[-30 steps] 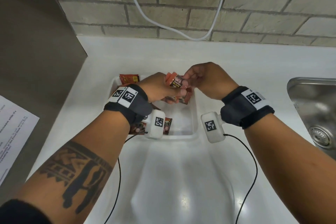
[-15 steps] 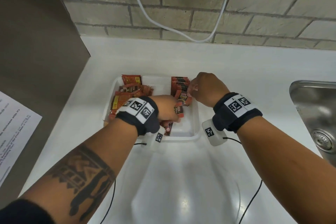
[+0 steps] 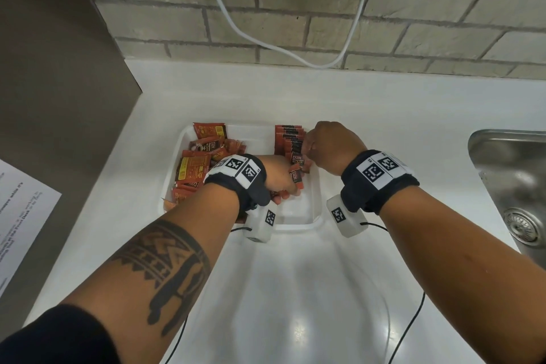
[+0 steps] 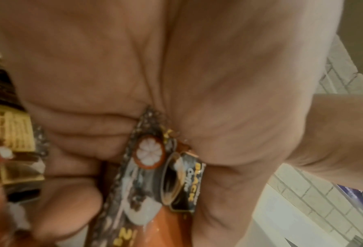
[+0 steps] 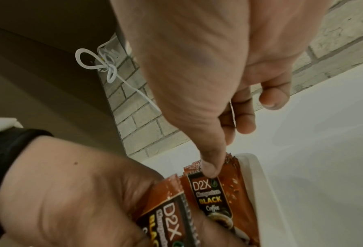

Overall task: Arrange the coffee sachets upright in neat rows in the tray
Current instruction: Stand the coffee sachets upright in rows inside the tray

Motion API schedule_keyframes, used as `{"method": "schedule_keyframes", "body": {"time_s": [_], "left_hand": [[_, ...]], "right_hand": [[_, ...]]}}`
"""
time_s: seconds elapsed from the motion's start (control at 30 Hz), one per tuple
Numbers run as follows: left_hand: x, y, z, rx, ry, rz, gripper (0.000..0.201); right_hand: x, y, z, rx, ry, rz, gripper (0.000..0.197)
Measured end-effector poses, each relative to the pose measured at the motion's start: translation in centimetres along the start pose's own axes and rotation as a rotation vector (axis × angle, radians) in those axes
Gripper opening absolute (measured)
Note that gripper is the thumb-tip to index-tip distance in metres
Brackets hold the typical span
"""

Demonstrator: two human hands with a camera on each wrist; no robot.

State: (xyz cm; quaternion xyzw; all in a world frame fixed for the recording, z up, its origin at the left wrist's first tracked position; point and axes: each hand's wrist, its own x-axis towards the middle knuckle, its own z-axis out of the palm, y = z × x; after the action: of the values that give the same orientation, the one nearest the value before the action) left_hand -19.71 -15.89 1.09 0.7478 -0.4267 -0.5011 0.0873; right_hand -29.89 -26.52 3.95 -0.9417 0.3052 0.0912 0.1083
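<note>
Both of your hands have dropped from above the tray down into it since a second ago, and over the last half second they have barely shifted. Your left hand grips a small bundle of coffee sachets, fingers curled round them with the printed faces fanning out below the palm. Your right hand pinches the front sachet of the upright row along the tray's right side; the right wrist view shows the thumb pressed on that sachet's top edge with the fingers behind it.

Watch the row first. It stands only because the sachets lean on one another and on your right hand, so if you let go before the new ones are seated, the front sachets will likely tip toward you into the bare part of the tray. The bundle is the second risk (thin, slick foil packets slide easily): a loose hold could let one slip out or turn sideways as you feed it in. Your left forearm also passes close over the loose heap on the tray's left side, some of which overhangs the rim, and a brush could knock sachets onto the counter.

As for position, the bundle sits deep in your left hand, sticking out past the fingers toward the row, just beside the sachet under your right thumb.
</note>
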Motion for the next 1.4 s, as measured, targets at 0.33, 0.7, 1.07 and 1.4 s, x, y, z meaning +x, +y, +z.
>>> {"method": "schedule_keyframes", "body": {"time_s": [0.33,0.7,1.07,1.4], "left_hand": [[0.46,-0.01,-0.14,0.002,0.011,-0.041,0.021],[0.35,0.15,-0.16,-0.003,0.011,-0.049,0.028],[0.23,0.43,-0.6,-0.021,-0.004,-0.043,0.035],[0.44,0.37,-0.22,-0.055,-0.022,-0.059,0.037]], "right_hand": [[0.05,0.37,0.25,0.073,-0.005,-0.012,0.025],[0.0,0.63,-0.1,0.114,0.028,-0.007,0.017],[-0.17,0.52,-0.39,0.13,0.03,-0.009,0.015],[-0.36,0.63,-0.42,0.149,0.027,0.004,0.013]]}}
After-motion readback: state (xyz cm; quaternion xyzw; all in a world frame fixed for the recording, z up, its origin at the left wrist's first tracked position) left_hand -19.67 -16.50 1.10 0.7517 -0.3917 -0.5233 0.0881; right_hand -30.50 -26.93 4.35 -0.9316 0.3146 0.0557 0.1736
